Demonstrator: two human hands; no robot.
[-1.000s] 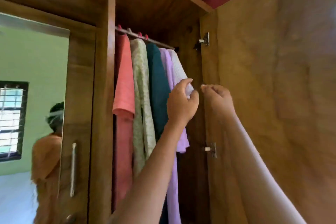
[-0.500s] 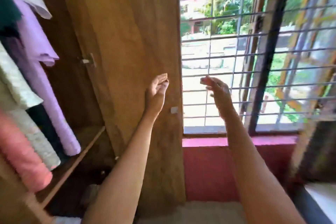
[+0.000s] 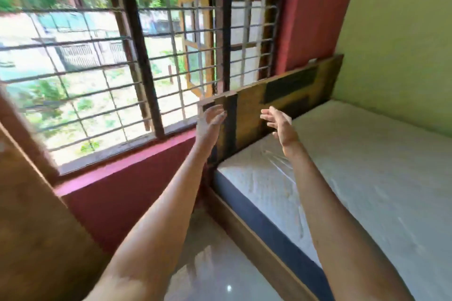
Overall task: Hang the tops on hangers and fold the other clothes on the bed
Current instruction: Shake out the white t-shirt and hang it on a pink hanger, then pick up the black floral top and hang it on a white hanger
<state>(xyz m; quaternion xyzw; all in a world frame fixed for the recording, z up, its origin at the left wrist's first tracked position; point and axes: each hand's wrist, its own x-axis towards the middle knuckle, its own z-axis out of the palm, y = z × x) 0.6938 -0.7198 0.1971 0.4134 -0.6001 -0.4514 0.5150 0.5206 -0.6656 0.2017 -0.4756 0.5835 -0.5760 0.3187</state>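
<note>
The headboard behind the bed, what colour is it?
Brown wood with dark, near-black panels, seen in the head view: headboard.

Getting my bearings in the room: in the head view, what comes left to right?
Wardrobe door → window → left hand → right hand → bed → green wall.

Before me to the right is the wooden-framed bed (image 3: pixel 247 225), its pale quilted mattress (image 3: pixel 367 178) with a dark blue side band lying flat against the green wall. A patchwork brown and dark wooden headboard (image 3: pixel 288 95) stands upright at its far end, under the window.
</note>
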